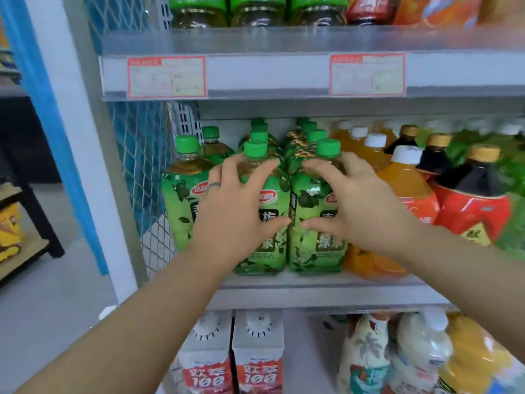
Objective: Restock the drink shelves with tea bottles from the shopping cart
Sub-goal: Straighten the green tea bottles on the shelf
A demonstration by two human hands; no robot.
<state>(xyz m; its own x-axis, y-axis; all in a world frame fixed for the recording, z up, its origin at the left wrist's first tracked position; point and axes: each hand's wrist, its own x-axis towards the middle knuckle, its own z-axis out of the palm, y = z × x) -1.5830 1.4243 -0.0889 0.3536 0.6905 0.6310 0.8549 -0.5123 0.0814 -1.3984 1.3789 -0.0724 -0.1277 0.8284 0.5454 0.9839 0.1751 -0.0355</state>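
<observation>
Two green tea bottles stand side by side at the front of the middle shelf [312, 291]. My left hand [235, 211] wraps around the left front tea bottle [270, 223], fingers over its shoulder and thumb across the label. My right hand [352, 203] curls the same way around the right front tea bottle [315, 245]. More green-capped tea bottles line up in rows behind them, and a third row of tea bottles [181, 200] stands further left by the mesh. The shopping cart is out of view.
Orange juice bottles [397, 183] and dark red-labelled bottles [471, 206] fill the shelf to the right. A blue wire mesh side panel [145, 166] bounds the left. White cartons [258, 354] and other bottles sit on the shelf below. The upper shelf [255, 75] carries price tags.
</observation>
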